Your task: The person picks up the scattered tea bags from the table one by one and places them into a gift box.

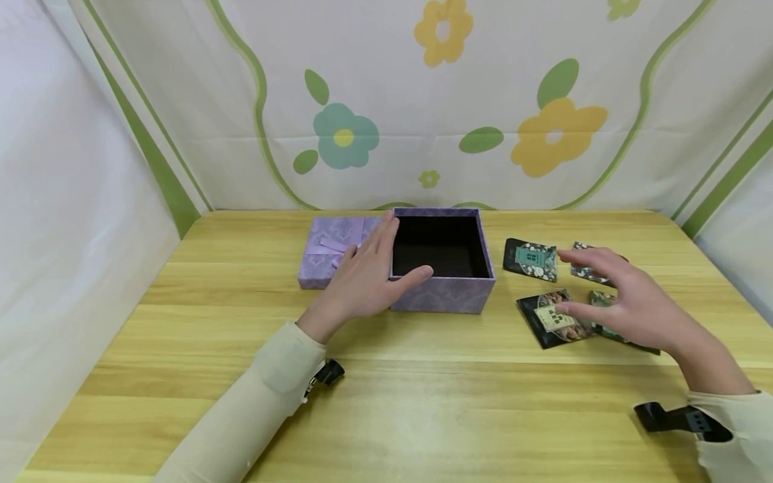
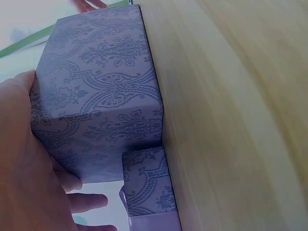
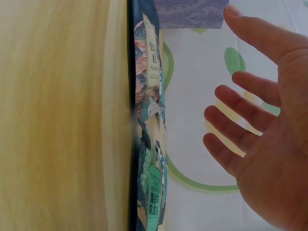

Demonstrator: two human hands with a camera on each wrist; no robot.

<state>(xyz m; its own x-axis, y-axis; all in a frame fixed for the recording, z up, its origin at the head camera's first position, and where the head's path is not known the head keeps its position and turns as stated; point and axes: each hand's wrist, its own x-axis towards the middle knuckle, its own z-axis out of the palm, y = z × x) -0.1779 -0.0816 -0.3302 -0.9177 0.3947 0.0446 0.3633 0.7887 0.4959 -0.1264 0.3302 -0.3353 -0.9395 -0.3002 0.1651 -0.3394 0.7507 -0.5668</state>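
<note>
A purple patterned box (image 1: 443, 295) stands uncovered, its black inside showing. My left hand (image 1: 365, 278) rests along its left rim, fingers extended and thumb over the front edge; in the left wrist view the thumb touches the box (image 2: 96, 67). Beside the box, partly behind that hand, lies a purple lid (image 1: 326, 236) with a ribbon bow. My right hand (image 1: 631, 302) hovers over flat packets, fingers spread and holding nothing. Below it are a black packet with a cream label (image 1: 555, 318) and a green packet (image 1: 600, 297), partly hidden. Farther back lie a teal-labelled packet (image 1: 531, 258) and another dark packet (image 1: 582, 272).
Everything sits on a wood-grain table (image 1: 410, 402). A white cloth (image 1: 398, 80) with printed flowers hangs behind its far edge. Black wrist cameras are strapped to both sleeves.
</note>
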